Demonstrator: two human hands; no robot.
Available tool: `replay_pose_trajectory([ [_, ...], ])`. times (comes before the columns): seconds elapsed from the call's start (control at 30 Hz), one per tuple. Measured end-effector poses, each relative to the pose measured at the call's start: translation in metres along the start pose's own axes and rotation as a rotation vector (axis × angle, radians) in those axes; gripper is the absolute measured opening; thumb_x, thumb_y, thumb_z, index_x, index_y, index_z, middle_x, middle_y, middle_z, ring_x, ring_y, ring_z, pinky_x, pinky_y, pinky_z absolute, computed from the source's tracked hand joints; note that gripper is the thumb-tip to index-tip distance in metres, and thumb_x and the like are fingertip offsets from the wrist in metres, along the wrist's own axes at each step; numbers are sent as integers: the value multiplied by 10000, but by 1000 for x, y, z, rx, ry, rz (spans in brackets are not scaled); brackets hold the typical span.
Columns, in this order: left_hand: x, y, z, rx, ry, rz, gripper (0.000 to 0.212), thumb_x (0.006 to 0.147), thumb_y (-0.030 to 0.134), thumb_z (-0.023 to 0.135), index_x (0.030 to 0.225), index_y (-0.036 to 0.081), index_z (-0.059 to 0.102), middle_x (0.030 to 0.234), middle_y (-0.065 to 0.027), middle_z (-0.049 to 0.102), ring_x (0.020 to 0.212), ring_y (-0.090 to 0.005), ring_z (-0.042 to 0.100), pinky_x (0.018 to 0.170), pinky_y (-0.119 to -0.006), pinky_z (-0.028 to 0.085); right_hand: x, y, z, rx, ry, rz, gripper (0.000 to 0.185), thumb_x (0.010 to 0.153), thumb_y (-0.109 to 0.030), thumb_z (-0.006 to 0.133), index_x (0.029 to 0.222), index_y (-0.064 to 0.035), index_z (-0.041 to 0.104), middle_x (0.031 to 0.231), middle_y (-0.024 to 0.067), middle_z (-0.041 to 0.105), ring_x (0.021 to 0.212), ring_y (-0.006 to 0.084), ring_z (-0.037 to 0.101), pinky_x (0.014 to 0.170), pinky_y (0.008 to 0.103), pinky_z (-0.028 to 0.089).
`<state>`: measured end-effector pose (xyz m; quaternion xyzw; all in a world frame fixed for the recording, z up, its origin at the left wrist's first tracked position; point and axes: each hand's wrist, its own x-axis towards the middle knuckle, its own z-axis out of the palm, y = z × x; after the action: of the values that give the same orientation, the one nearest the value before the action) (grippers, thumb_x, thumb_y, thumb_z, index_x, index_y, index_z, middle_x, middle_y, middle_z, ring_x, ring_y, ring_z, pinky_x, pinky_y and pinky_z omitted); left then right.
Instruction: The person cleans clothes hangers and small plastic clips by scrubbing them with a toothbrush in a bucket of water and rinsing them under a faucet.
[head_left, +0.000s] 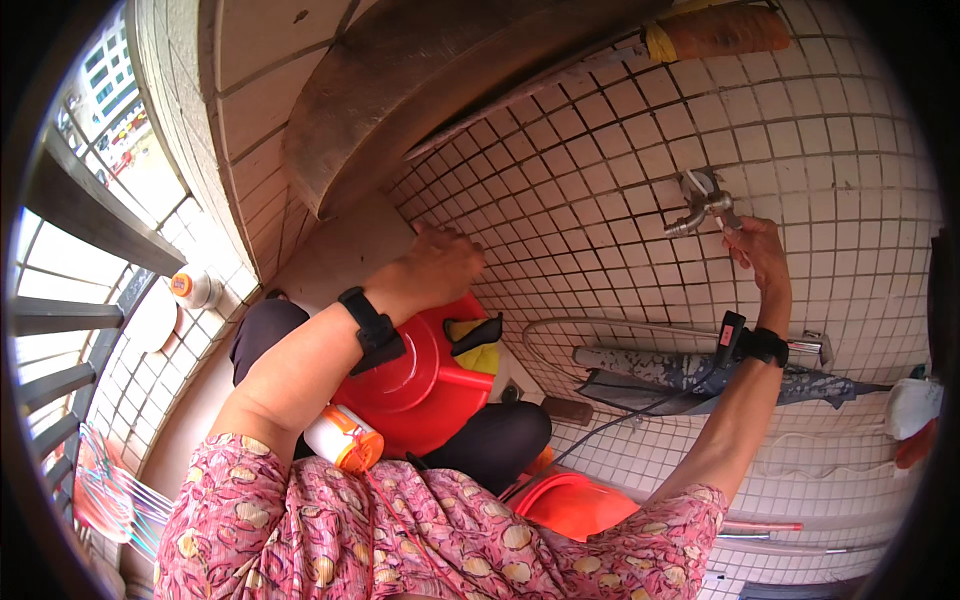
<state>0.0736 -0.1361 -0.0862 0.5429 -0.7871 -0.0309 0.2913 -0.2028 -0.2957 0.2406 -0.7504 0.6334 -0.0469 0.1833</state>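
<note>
My right hand (757, 244) reaches up to the tiled wall, its fingers on the handle of a metal tap (701, 206). Over the far edge of a red plastic basin (397, 375) is my left hand (448, 259), fingers bent and pointing away; whether it holds anything is hidden. The basin stands between my knees. A yellow and black cloth or glove (476, 341) lies at its right side. An orange and white container (343, 437) on a red cord hangs at my lap. Both wrists wear black straps.
A large curved metal sheet or basin (390, 105) juts out above. A folded umbrella (712, 382) and a metal hose (600, 320) are along the wall. Metal railings (67, 315) and a capped bottle (199, 289) are at left. A bright orange-red plastic vessel (577, 504) sits by my right knee.
</note>
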Motion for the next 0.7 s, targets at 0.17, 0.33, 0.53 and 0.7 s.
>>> replay_pose_trajectory([
  [0.17, -4, 0, 5, 347, 121, 12, 253, 711, 152, 517, 931, 91, 627, 739, -63, 618, 610, -201, 598, 581, -322, 478, -13, 3, -2, 43, 128, 62, 133, 795, -91, 624, 879, 9, 645, 606, 35, 561, 434, 60, 419, 355, 194, 262],
  [0.33, -1, -8, -1, 92, 107, 18, 307, 696, 112, 525, 984, 66, 622, 743, -86, 624, 601, -214, 612, 537, -309, 469, -23, 3, -1, 103, 137, 76, 131, 795, -94, 616, 870, 10, 646, 606, 27, 561, 450, 56, 425, 367, 190, 266],
  [0.53, 6, 2, -5, 18, 67, 28, 245, 699, 92, 522, 925, 53, 609, 744, -102, 620, 647, -237, 616, 567, -370, 470, -14, -4, -3, 5, 186, 0, 136, 772, -39, 609, 886, 21, 652, 603, 24, 562, 453, 52, 434, 379, 186, 288],
  [0.7, 4, -1, -2, 136, 166, 46, 237, 680, 108, 535, 904, 85, 610, 696, -69, 596, 581, -210, 600, 503, -292, 464, -34, 15, -14, -270, 99, 143, 132, 771, -15, 594, 871, 36, 663, 612, 10, 563, 499, 43, 454, 416, 184, 313],
])
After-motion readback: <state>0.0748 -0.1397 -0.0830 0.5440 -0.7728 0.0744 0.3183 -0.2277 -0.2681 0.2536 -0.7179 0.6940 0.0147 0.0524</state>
